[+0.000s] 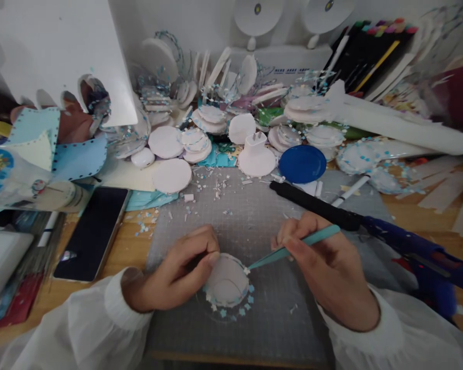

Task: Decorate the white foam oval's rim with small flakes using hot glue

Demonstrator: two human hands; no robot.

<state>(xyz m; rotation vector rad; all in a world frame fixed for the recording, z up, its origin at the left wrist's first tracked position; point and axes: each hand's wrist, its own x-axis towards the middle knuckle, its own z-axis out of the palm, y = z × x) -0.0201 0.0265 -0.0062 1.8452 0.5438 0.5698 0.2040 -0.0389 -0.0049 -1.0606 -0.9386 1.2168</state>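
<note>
My left hand point(181, 267) is closed on the left rim of a round white disc point(227, 285), pinching its edge between thumb and fingers. Small blue and white pieces, some star- or flower-shaped, ring the disc's lower and right sides. In my right hand point(324, 267) is a pair of teal tweezers point(293, 247), pointing down to the left. Their tips meet a small white piece point(247, 270) at the disc's right rim; whether they grip it I cannot tell. Under both hands lies a grey cutting mat point(278, 318).
A glue gun point(405, 236) lies at the right, its black front reaching over the mat. A phone point(92, 234) rests at left. Decorated white discs point(196, 146), a white plug adapter point(256, 154) and a blue lid-like disc point(302, 164) crowd the back. Loose bits scatter behind my hands.
</note>
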